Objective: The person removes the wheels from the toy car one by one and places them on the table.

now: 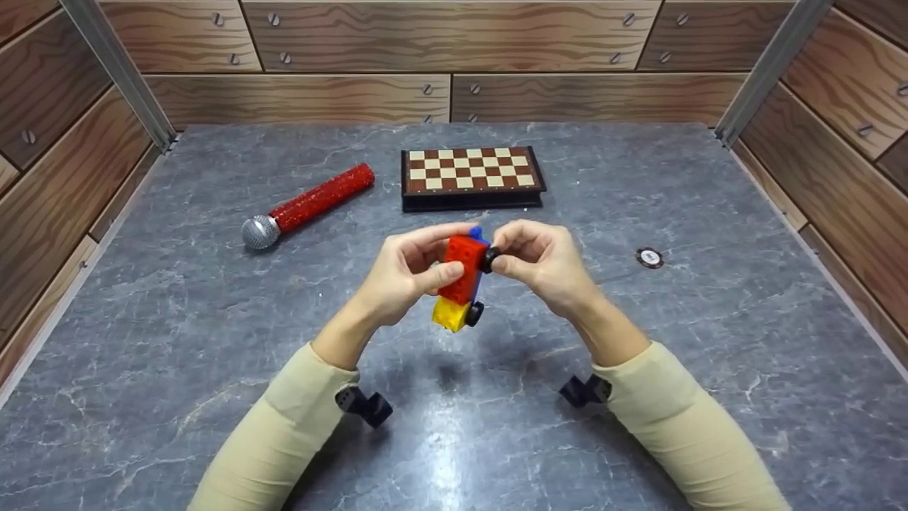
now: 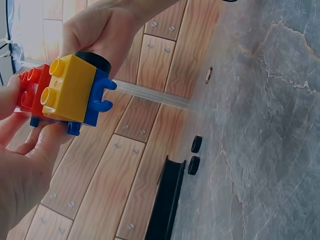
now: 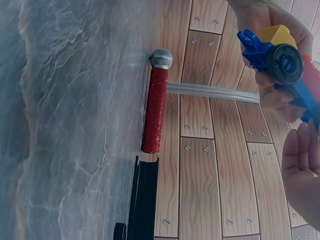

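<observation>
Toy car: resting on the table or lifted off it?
Lifted off: the left grip holds the toy car above the table, while the right grip pinches a black wheel.

Both hands (image 1: 404, 273) hold a toy car (image 1: 461, 289) — the right (image 1: 552, 270) pinching a wheel (image 1: 488, 260); chessboard (image 1: 472, 170) beyond.

1. A chequered game board (image 1: 472, 174) in brown and cream lies on the far half of the counter (image 1: 142, 355), set on a dark, box-like base.
2. A microphone (image 1: 319, 202) lies slantwise to its left, apart from it; the handle is glittery red, and the silver mesh head points toward the near left.
3. A small round chip (image 1: 650, 257), dark-rimmed with a pale centre, lies flat toward the right, well apart from both.
4. The counter is grey, with marble-like veining.
5. Wood-patterned walls (image 1: 440, 35) with screw heads surround it, metal posts (image 1: 120, 67) at the far corners.
</observation>
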The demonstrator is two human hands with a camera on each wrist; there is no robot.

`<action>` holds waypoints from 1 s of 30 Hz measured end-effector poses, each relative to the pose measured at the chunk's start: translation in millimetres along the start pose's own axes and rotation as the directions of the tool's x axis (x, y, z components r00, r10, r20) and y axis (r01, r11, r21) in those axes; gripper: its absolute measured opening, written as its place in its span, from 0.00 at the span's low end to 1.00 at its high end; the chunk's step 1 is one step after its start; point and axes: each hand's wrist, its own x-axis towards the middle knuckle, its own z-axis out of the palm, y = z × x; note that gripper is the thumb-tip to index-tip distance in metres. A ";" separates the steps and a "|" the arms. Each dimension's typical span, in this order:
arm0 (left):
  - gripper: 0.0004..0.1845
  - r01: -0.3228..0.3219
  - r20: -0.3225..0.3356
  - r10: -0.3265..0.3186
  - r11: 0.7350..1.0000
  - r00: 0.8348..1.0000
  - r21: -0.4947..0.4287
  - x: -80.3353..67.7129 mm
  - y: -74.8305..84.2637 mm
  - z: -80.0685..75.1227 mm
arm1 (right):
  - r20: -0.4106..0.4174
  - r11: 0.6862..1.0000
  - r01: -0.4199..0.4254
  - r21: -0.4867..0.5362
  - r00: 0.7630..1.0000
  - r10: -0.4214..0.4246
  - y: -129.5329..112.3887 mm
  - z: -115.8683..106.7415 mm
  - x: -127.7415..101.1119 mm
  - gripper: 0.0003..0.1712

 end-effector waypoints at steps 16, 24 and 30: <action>0.23 -0.020 -0.057 0.032 0.982 0.998 0.190 -0.3 1.8 -2.7 | -0.131 0.990 -0.055 -0.127 0.991 0.038 0.1 4.0 1.6 0.13; 0.26 -0.021 -0.140 0.049 0.981 0.989 0.194 1.7 4.8 -7.9 | -0.274 0.988 0.064 -0.142 0.956 -0.101 -12.9 -20.5 6.5 0.20; 0.26 -0.047 -0.134 0.077 0.977 0.988 0.208 1.3 7.1 -11.1 | -0.171 0.993 -0.048 -0.110 0.985 0.029 -7.3 -33.1 5.8 0.13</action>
